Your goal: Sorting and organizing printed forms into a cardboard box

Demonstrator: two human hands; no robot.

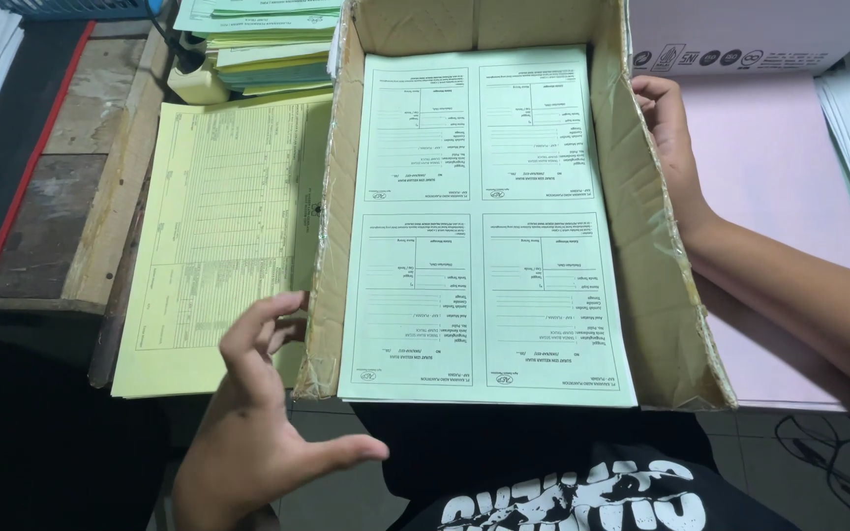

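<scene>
Steadying it, the right hand [669, 123] grips the cardboard box [656, 324] by its right wall, pale-green printed forms [484, 226] lying flat inside. The left hand [258, 413] hovers, fingers spread and empty, at the near-left corner beside yellow sheets [213, 246].

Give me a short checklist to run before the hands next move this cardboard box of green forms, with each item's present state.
1. Right hand on the cardboard box wall: ok, fingers at the right rim.
2. Left hand on the box: not ok, open beside the left wall.
3. Green forms lying flat inside: ok.
4. Yellow sheets out from under the box: cannot tell.
5. Box front closed: not ok, forms reach the open edge.
</scene>
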